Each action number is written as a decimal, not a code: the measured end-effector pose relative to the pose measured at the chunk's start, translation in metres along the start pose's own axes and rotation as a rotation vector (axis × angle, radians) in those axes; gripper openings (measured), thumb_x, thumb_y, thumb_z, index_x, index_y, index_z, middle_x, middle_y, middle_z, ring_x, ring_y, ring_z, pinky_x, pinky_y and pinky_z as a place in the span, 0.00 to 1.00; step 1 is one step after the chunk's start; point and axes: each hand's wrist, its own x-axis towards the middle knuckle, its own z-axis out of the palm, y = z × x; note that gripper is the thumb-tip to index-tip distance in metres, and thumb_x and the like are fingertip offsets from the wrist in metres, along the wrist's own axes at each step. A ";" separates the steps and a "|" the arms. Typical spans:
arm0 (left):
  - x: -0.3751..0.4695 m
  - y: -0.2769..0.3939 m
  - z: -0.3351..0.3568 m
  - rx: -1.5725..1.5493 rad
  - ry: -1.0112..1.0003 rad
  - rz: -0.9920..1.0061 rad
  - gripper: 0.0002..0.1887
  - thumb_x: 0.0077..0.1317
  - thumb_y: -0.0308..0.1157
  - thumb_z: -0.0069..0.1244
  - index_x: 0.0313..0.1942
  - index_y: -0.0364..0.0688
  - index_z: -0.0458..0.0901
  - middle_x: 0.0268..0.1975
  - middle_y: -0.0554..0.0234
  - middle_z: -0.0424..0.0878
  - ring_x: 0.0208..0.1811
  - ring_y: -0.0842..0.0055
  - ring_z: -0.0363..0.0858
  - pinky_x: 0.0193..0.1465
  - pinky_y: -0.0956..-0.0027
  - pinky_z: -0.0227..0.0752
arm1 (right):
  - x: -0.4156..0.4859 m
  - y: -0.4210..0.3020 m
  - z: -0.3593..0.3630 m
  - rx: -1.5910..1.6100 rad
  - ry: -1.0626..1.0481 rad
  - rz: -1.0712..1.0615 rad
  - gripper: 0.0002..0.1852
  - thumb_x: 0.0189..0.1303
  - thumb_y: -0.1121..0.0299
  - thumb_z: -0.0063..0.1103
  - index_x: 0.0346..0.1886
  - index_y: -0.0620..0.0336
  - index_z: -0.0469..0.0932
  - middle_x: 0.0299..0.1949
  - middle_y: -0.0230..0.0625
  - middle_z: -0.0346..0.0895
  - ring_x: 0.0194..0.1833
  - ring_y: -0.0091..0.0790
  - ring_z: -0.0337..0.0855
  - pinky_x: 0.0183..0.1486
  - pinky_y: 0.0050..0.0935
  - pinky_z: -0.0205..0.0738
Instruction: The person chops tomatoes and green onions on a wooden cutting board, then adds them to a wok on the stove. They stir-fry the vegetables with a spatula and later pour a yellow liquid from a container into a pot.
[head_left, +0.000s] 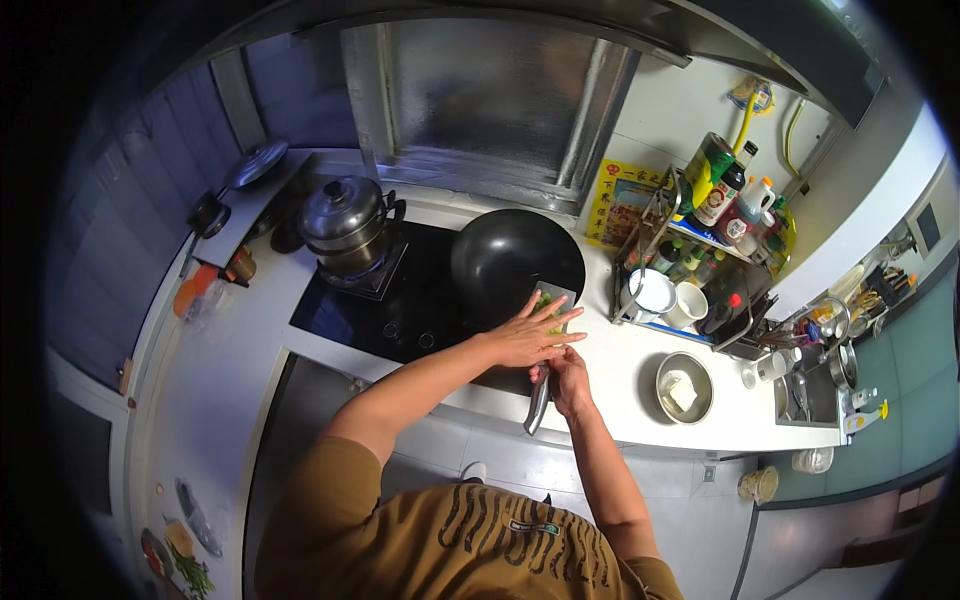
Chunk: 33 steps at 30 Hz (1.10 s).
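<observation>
Chopped green pieces lie on the broad metal blade of a kitchen cleaver, held level at the right rim of a black wok. My right hand grips the cleaver near the joint of blade and metal handle. Over the blade, my left hand is spread with fingers apart, partly hiding the green pieces; whether its palm touches them cannot be told. The wok sits on the right side of a black glass hob.
A lidded steel pot stands on the left burner, with a bluish flame under it. To the right are a rack of bottles and white containers, a steel bowl holding a white block, and a sink.
</observation>
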 end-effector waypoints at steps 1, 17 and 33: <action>0.007 -0.006 0.004 0.005 -0.016 0.018 0.28 0.78 0.50 0.39 0.77 0.67 0.61 0.84 0.65 0.41 0.85 0.62 0.32 0.82 0.38 0.22 | 0.003 0.001 -0.001 0.019 0.012 -0.013 0.10 0.72 0.79 0.39 0.53 0.66 0.67 0.37 0.48 0.80 0.31 0.42 0.84 0.37 0.39 0.83; 0.065 -0.123 0.027 0.192 0.051 -0.335 0.27 0.78 0.38 0.41 0.76 0.49 0.63 0.82 0.55 0.49 0.84 0.58 0.38 0.80 0.35 0.33 | -0.027 -0.022 -0.013 0.040 0.122 0.012 0.09 0.73 0.79 0.40 0.54 0.67 0.64 0.40 0.55 0.81 0.29 0.39 0.83 0.35 0.35 0.83; 0.063 0.340 0.092 -0.725 0.229 -0.460 0.09 0.67 0.33 0.61 0.34 0.36 0.85 0.26 0.68 0.83 0.28 0.86 0.75 0.33 0.76 0.70 | -0.297 -0.083 -0.266 0.127 0.285 -0.188 0.10 0.75 0.78 0.47 0.56 0.66 0.65 0.40 0.45 0.81 0.37 0.36 0.88 0.42 0.31 0.86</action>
